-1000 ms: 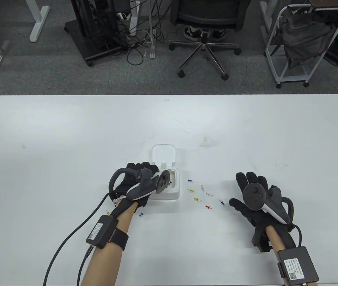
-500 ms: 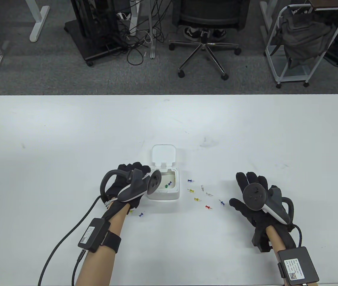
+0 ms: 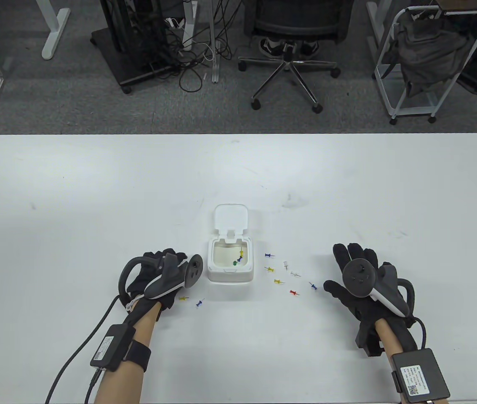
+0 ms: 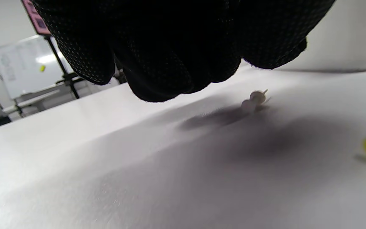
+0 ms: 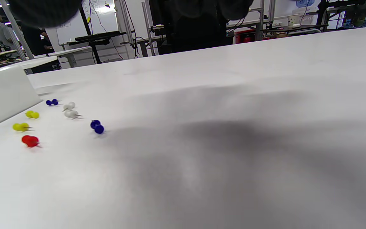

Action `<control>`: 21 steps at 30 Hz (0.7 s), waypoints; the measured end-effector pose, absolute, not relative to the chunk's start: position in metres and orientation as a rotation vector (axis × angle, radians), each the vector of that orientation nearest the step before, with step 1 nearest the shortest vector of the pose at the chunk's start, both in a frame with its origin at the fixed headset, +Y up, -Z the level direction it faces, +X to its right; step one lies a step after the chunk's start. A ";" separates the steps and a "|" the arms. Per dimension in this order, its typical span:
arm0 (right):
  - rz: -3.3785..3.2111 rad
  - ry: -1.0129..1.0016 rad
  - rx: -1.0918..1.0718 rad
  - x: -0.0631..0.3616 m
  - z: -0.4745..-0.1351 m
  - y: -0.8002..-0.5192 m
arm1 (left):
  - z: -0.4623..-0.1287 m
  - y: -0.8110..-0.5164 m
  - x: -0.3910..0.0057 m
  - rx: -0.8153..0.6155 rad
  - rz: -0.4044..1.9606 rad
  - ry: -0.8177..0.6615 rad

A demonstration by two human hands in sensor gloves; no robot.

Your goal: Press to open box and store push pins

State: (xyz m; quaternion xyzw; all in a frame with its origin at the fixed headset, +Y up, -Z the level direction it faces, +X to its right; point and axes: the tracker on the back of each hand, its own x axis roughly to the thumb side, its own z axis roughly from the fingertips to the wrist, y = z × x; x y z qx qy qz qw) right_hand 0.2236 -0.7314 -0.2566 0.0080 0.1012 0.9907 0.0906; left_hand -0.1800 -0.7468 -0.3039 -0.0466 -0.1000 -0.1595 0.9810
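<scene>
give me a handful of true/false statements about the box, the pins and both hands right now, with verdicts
1. The small white plastic box has its hinged lid closed. False: the lid stands open at the far side.
2. Some push pins already lie inside the box. True: a green pin and others lie near its right wall.
3. The right gloved hand holds a push pin. False: it rests flat on the white table, nothing in it.
4. A red push pin lies on the table right of the box. True.
5. The left gloved hand is over the box. False: it is left of it, beside a yellow push pin.
</scene>
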 end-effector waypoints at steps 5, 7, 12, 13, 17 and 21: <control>2.946 0.301 0.024 0.224 -0.257 -0.731 | -0.305 -0.756 -0.179 -0.116 -0.345 -0.205; 2.946 0.299 0.025 0.224 -0.257 -0.731 | -0.305 -0.759 -0.177 -0.109 -0.354 -0.208; 2.945 0.301 0.025 0.224 -0.257 -0.731 | -0.302 -0.764 -0.171 -0.081 -0.404 -0.221; 2.945 0.298 0.025 0.224 -0.257 -0.731 | -0.302 -0.764 -0.170 -0.079 -0.416 -0.229; 2.944 0.293 0.028 0.224 -0.257 -0.731 | -0.303 -0.764 -0.169 -0.097 -0.413 -0.228; 2.945 0.294 0.029 0.223 -0.257 -0.731 | -0.303 -0.765 -0.169 -0.112 -0.406 -0.220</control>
